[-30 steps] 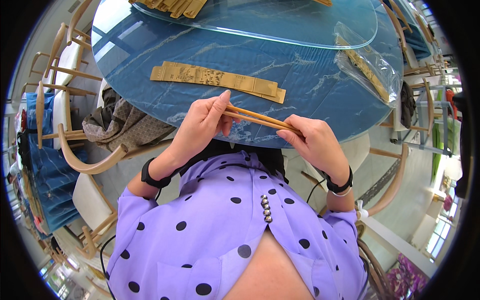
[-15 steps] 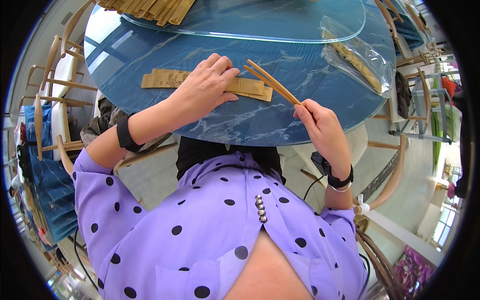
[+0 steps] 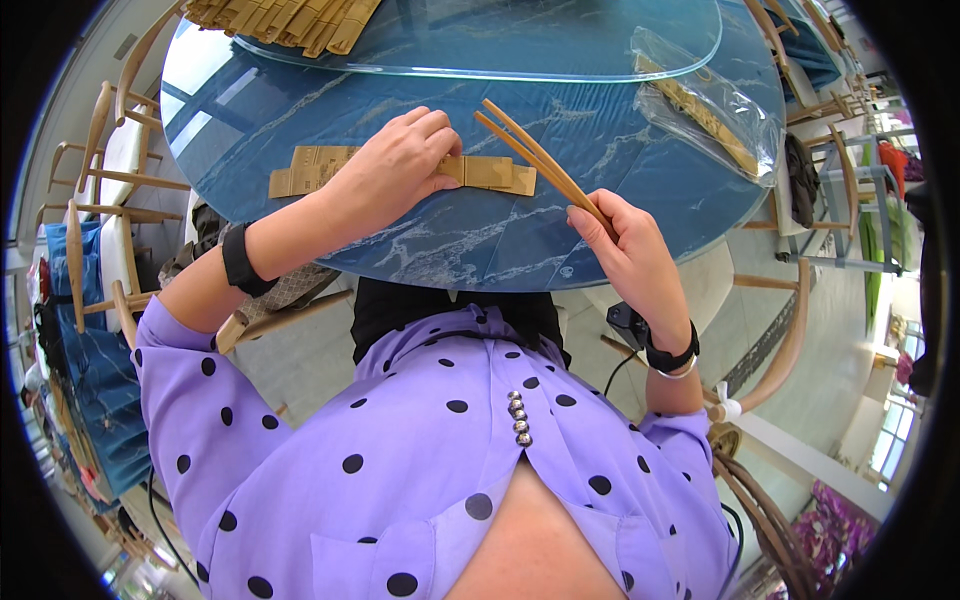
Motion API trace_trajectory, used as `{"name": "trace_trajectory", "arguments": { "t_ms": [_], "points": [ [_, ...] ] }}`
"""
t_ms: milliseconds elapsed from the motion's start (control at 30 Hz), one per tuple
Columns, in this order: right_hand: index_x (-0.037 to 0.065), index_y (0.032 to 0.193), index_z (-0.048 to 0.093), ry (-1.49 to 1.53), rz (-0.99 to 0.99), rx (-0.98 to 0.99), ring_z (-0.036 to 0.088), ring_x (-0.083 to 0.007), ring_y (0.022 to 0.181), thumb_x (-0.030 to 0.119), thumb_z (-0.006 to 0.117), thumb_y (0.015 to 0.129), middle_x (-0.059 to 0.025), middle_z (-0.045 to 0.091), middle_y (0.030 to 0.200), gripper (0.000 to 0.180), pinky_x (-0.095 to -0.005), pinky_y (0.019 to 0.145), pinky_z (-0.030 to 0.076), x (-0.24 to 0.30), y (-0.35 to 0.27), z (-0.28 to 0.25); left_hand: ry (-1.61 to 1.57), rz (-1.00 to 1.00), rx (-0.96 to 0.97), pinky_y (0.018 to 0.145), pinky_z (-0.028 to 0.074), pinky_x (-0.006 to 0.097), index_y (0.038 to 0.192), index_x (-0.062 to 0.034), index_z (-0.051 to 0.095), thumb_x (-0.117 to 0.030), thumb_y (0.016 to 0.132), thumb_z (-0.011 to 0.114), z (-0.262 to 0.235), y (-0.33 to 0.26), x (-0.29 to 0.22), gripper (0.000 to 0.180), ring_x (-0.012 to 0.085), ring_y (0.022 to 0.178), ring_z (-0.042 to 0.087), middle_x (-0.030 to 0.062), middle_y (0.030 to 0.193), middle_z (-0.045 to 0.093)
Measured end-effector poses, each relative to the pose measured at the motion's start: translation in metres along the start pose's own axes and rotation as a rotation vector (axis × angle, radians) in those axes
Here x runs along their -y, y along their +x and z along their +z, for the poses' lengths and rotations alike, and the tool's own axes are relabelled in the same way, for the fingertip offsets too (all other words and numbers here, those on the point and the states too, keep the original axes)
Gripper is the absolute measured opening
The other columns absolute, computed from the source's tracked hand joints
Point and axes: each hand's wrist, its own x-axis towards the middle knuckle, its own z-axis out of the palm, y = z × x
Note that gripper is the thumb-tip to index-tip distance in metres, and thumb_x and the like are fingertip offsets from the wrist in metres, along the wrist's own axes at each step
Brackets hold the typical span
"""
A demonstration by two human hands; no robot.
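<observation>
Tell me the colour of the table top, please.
The table top is blue with pale marble-like veins, shown in the head view.

Chopsticks [image 3: 540, 160]: one pair, plain light wood, slender and tapered. Lower ends are pinched in the right hand [image 3: 625, 250]; the shafts rise up and to the left from that grip, tips slightly parted above the tabletop.

Paper sleeves [image 3: 400, 172]: flat tan-brown strips lying in a row, pressed under the left hand [image 3: 395, 170], ends showing either side of it.
</observation>
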Motion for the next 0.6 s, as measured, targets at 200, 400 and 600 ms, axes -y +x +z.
{"name": "trace_trajectory", "arguments": {
  "t_ms": [200, 400, 600],
  "points": [
    [-0.002, 0.102, 0.065, 0.051, -0.053, -0.059, 0.046, -0.0114, 0.060, 0.024, 0.072, 0.095, -0.0047, 0.058, 0.072, 0.028, -0.0298, 0.056, 0.039, 0.004, 0.011, 0.010, -0.100, -0.050, 0.030, 0.086, 0.049, 0.040, 0.088, -0.0030, 0.061, -0.014, 0.083, 0.076, -0.008, 0.005, -0.003, 0.019, 0.0298, 0.096, 0.060, 0.0099, 0.093, 0.062],
    [-0.003, 0.105, 0.066, 0.017, 0.007, 0.024, 0.049, -0.0110, 0.063, 0.022, 0.073, 0.093, -0.0059, 0.064, 0.078, 0.029, -0.0288, 0.059, 0.042, 0.026, 0.021, 0.010, -0.223, -0.045, 0.031, 0.074, 0.051, 0.040, 0.086, -0.0002, 0.071, -0.010, 0.080, 0.078, -0.013, 0.013, 0.010, 0.013, 0.0275, 0.080, 0.063, 0.0088, 0.082, 0.064],
    [-0.003, 0.103, 0.067, 0.000, 0.047, 0.046, 0.050, -0.0107, 0.064, 0.022, 0.071, 0.095, -0.0054, 0.062, 0.075, 0.027, -0.0289, 0.060, 0.042, 0.026, 0.020, 0.009, -0.164, -0.005, -0.005, 0.077, 0.052, 0.039, 0.092, -0.0012, 0.076, -0.013, 0.086, 0.074, -0.012, 0.017, 0.020, 0.014, 0.0285, 0.085, 0.064, 0.0093, 0.085, 0.065]
  ]
}}
